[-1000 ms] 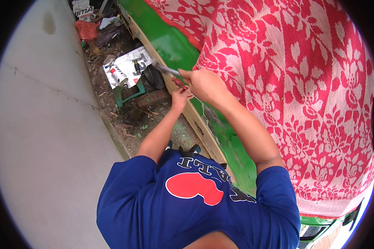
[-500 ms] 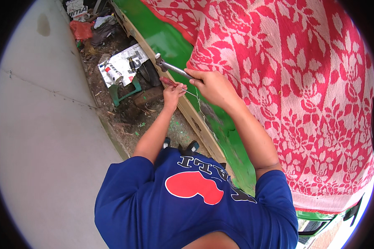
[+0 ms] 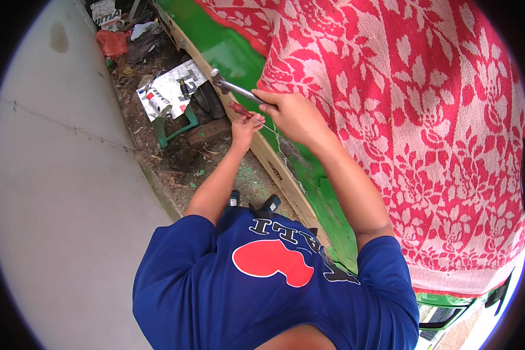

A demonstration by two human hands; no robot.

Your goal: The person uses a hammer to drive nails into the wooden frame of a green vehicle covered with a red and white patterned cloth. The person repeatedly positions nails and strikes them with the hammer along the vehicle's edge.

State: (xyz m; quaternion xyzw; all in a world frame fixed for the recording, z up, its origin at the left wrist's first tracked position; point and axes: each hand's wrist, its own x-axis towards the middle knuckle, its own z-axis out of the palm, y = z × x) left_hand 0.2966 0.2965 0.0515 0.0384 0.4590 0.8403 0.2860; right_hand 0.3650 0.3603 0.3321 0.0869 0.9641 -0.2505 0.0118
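Observation:
My left hand [image 3: 244,129] is closed round a screwdriver [image 3: 238,108] with a red handle. Its thin metal shaft slants down to the right, toward the rough, torn-looking edge of a green body panel [image 3: 230,51]. Just beyond it, my right hand [image 3: 296,115] grips a metal hammer [image 3: 239,90] by its handle. The hammer's head hangs above and slightly left of the screwdriver's handle end, apart from it. A tan strip [image 3: 286,189] runs along the panel's near edge, below both hands. Where the screwdriver's tip meets the panel is too small to make out.
A red and pink floral cloth [image 3: 402,146] covers much of the right side. A pale wall [image 3: 58,192] bounds the left. Between them are a green stool [image 3: 164,133] bearing a white sheet [image 3: 169,87] and a spray can [image 3: 157,102], a tyre [image 3: 211,100] and rubbish bags [image 3: 112,42].
The hammer and my right hand have moved a little left and up. The screwdriver's handle end has shifted slightly right and up in my left hand.

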